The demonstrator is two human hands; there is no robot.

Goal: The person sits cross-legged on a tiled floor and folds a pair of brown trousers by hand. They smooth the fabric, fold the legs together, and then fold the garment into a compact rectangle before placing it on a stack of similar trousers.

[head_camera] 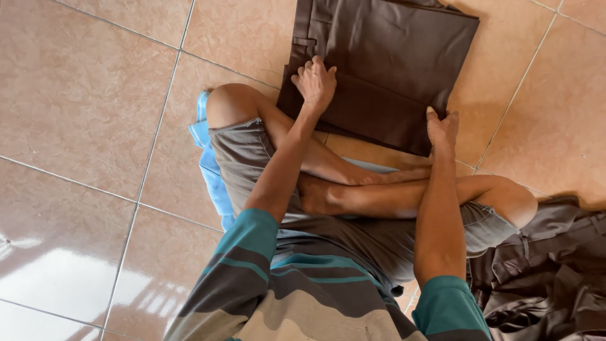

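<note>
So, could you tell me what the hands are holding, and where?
Neither lifts anything: left hand presses flat on the folded dark brown trousers; right hand touches their near edge.

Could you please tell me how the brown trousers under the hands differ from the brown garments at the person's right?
The folded dark brown trousers lie flat and smooth in a neat rectangle, whereas the crumpled brown garment heap is bunched and creased. The left hand and right hand rest on the folded trousers; nothing touches the heap. Both are similar brown cloth on the tiled floor.
</note>
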